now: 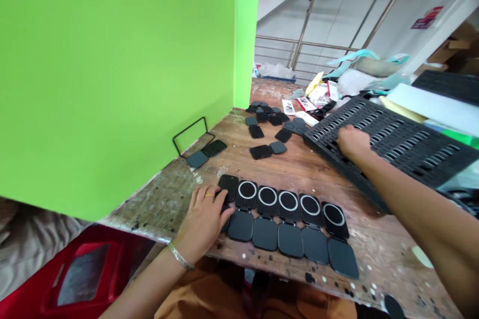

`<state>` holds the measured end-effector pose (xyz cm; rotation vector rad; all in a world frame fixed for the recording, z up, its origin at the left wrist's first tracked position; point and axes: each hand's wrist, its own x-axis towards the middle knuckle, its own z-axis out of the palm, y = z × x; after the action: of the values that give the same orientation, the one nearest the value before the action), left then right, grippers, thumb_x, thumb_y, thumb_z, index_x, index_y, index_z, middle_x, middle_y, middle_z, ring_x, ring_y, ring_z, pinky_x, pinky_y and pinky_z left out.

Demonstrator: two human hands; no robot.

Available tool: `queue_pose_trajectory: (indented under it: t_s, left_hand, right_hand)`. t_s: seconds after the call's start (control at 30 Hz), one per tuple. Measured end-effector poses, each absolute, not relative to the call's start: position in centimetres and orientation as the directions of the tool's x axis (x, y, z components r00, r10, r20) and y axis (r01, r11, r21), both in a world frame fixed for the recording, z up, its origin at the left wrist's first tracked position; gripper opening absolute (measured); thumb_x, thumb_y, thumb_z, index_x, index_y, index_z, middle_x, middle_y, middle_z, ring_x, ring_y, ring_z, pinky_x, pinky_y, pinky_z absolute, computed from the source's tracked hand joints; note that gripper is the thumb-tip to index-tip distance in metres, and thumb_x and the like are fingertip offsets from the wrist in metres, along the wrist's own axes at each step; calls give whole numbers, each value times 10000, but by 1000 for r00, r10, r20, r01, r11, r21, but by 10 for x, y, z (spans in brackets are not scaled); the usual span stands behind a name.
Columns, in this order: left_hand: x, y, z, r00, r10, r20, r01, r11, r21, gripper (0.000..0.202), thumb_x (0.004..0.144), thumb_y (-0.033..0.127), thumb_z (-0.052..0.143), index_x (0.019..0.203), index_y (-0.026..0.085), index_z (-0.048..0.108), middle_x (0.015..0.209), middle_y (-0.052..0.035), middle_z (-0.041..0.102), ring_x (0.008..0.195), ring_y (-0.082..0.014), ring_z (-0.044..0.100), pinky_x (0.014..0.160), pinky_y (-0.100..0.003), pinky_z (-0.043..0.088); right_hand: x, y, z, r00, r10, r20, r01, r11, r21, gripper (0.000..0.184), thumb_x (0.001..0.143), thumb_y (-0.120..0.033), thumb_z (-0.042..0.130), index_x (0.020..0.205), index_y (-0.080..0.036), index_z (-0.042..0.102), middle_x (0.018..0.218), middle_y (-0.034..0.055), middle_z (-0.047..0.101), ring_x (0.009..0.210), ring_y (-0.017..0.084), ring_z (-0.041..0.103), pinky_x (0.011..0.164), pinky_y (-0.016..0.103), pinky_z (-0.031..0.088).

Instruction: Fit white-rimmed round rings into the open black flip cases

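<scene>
My left hand (pixel 204 217) is at the left end of a row of black folding chargers, its thumb and fingers closed around the hinge area of the leftmost charger (pixel 229 185). That charger's upper panel shows no ring. Beside it lie several unfolded chargers (pixel 267 200), each with a white ring on the upper panel and a plain dark lower panel. My right hand (pixel 354 142) is closed in a fist at the left part of a black slotted tray (pixel 396 129). Its fingertips are hidden, so what it holds, if anything, cannot be seen. Thin parts fill many of the slots.
More dark folding chargers (pixel 267 151) lie scattered toward the back. Near the green wall (pixel 123 60) stand a black wire stand (pixel 189 129) and another charger (pixel 198 159). White cards (pixel 288 106) and plastic bags (pixel 359 79) pile up behind the tray. Small dots litter the table's front edge.
</scene>
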<state>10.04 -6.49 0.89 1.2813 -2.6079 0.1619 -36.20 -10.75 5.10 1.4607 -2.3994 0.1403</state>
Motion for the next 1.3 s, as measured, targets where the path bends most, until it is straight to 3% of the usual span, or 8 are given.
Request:
queue_pose_trajectory:
  t_s: [0.13,0.27,0.4,0.5,0.63,0.83,1.1,1.3]
  left_hand:
    - [114,-61,6,-593,-772,227,-790,613,23,398,883,360,564,1247,200,583,1276,-113,562,1254,-315,401,1086,-552,296]
    - [119,-59,1,-591,-774,226,-788,614,43,391,891,376,548,1261,254,578,1298,-79,560,1270,-318,389,1103,-561,260]
    - [119,-58,1,-586,-774,238,-790,612,45,392,887,376,554,1263,265,573,1289,-70,563,1277,-321,386,1113,-568,235]
    - [118,-56,4,-593,-771,233,-786,617,40,404,885,372,559,1274,265,557,1284,-71,558,1278,-312,388,1117,-566,225]
    - [117,-54,6,-591,-774,227,-790,612,30,399,878,366,573,1259,250,564,1276,-75,558,1274,-310,395,1122,-568,214]
    - [116,-53,8,-596,-772,220,-787,616,30,399,876,355,577,1253,226,562,1284,-86,550,1282,-322,384,1122,-575,202]
    - [116,-59,11,-608,-757,240,-771,635,50,388,865,319,600,1239,226,557,1226,-82,588,1267,-306,402,1110,-579,227]
    - [112,-67,13,-621,-752,223,-769,640,16,310,878,288,580,1168,180,606,1221,-96,608,1241,-292,452,1107,-534,265]
  right_hand:
    - [-330,-100,78,-369,-799,475,-903,429,20,209,886,-188,482,963,-56,624,975,250,597,807,226,585,629,327,330]
    - [-247,-94,76,-45,-867,496,-981,-56,-186,87,820,-136,535,758,-163,590,700,62,608,626,152,519,623,271,371]
    - [-150,-86,34,303,-823,481,-902,-411,-135,144,876,-150,491,762,-173,575,774,47,612,719,156,546,660,246,405]
    - [-106,-83,4,425,-779,461,-854,-514,-81,178,936,-148,419,889,-161,590,893,91,625,826,189,559,719,278,438]
    - [-85,-84,-11,552,-749,365,-799,-601,-25,178,920,-83,433,985,-154,582,1032,129,617,961,217,548,788,307,468]
    - [-82,-83,-11,596,-749,289,-783,-622,2,146,909,-90,467,884,-154,595,930,124,630,908,233,549,788,344,489]
    - [-86,-83,-15,453,-810,371,-774,-564,-287,242,925,-91,435,1005,-165,650,1040,105,653,1026,202,573,870,342,489]
    - [-81,-89,-19,348,-865,360,-818,-468,-335,197,884,-110,529,1023,-152,662,1110,132,637,1073,223,547,900,373,457]
